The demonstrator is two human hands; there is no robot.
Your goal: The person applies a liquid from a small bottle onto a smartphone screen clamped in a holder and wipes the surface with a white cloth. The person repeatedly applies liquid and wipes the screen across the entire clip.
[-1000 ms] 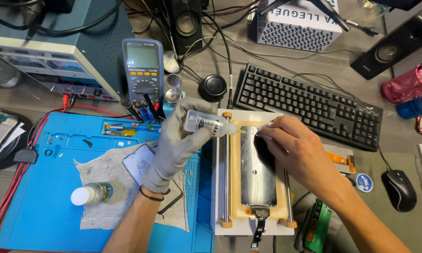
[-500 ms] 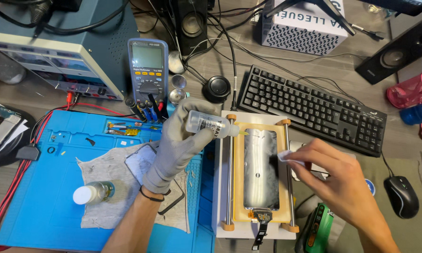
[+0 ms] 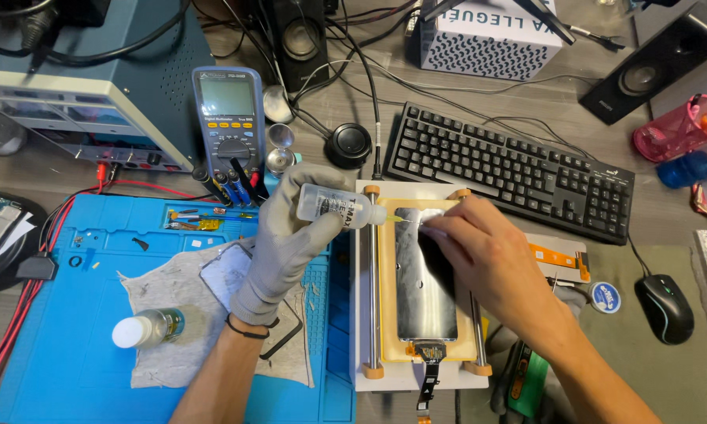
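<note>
The bare right hand [image 3: 487, 251] has come back onto the phone [image 3: 424, 275], pinching something small, while the gloved left hand [image 3: 291, 235] grips the bottle [image 3: 338, 208], whose drip could overspill

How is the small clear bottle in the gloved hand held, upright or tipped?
Tipped. The squeeze bottle lies almost sideways in the gloved left hand, its needle tip pointing right, toward the metal plate.

Grey knit fabric glove on the left hand [image 3: 284, 243], small clear glossy plastic dropper bottle [image 3: 334, 208], shiny smooth metal-looking flat panel [image 3: 423, 275], matt blue rubbery work mat [image 3: 71, 314], rough frayed grey cloth rag [image 3: 177, 298], black matt plastic keyboard [image 3: 511, 169]
</note>
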